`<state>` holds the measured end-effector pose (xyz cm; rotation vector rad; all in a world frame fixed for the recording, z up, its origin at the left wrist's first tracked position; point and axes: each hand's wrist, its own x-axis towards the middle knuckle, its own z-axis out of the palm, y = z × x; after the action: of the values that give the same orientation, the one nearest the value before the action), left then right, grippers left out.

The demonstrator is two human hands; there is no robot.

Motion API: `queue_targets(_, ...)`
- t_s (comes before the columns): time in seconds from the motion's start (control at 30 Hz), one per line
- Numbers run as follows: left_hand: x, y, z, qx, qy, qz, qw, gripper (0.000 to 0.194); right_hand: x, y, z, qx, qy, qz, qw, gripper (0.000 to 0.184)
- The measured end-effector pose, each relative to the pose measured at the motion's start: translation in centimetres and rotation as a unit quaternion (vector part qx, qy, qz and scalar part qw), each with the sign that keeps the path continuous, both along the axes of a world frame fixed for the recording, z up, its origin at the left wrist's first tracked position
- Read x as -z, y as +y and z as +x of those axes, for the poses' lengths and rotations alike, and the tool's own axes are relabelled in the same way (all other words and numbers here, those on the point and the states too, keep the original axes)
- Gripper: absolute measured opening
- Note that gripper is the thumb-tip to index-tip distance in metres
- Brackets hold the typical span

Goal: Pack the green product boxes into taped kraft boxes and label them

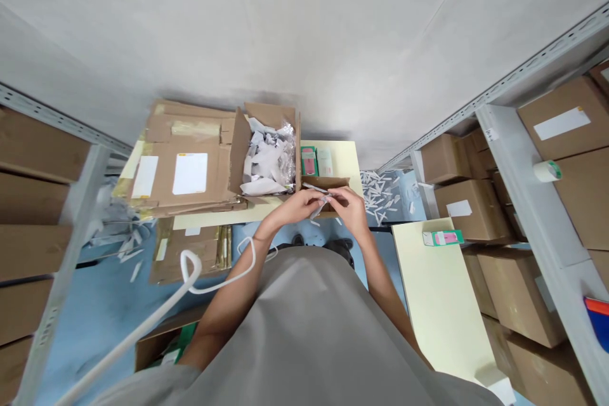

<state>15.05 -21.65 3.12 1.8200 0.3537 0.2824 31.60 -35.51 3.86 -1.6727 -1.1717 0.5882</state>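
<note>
My left hand (301,205) and my right hand (349,208) meet at the front edge of the pale table (349,158). Pinched between the fingertips of both is a small greyish-white crumpled piece (322,202), paper or film, I cannot tell which. Just behind my hands stands a small open cardboard box (339,183), partly hidden by them. To its left is a larger open cardboard box (241,152) filled with crumpled white scraps and clear plastic (271,158). A green box with a pink panel (309,161) and a whitish box (325,163) lie beyond the small box.
Flattened cardboard boxes (190,139) are stacked on the left. A side table (440,292) on the right carries another green and pink box (443,238). White strips (378,193) litter the floor. A white cable (190,266) loops near my left arm. Shelves with cartons (514,292) flank both sides.
</note>
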Motion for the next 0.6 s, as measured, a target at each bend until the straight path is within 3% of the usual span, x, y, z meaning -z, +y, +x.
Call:
queue_targets(0.17, 2.9, -0.7, 0.6, 0.001, 0.037, -0.075, 0.997, 0.037, -0.1, -0.7, -0.6, 0.042, -0.071, -0.006, 0.997, 0.024)
queue_targets(0.23, 4.1, -1.2, 0.7, -0.045, 0.065, -0.105, 0.991, 0.041, 0.2, -0.9, -0.4, 0.07, -0.076, 0.0, 0.995, 0.025)
queue_targets(0.37, 5.2, -2.2, 0.9, -0.162, 0.036, -0.102, 0.981, 0.081, 1.6, -1.2, 0.7, 0.09, -0.027, -0.011, 0.995, 0.027)
queue_targets(0.4, 5.2, -2.2, 0.9, -0.16, 0.019, -0.08, 0.984, 0.079, 2.1, -1.2, 0.9, 0.089, -0.01, -0.018, 0.996, 0.028)
queue_targets(0.47, 5.3, -2.0, 1.2, -0.138, 0.016, -0.012, 0.99, 0.057, 3.1, -1.2, 1.3, 0.093, 0.008, -0.029, 0.995, 0.03)
queue_targets(0.53, 5.6, -1.5, 1.6, -0.124, 0.053, 0.066, 0.989, 0.035, 4.1, -1.0, 1.4, 0.103, 0.002, -0.041, 0.994, 0.03)
queue_targets(0.6, 6.0, -1.1, 1.9, -0.13, 0.093, 0.121, 0.98, 0.029, 5.0, -0.7, 1.3, 0.112, -0.013, -0.052, 0.992, 0.03)
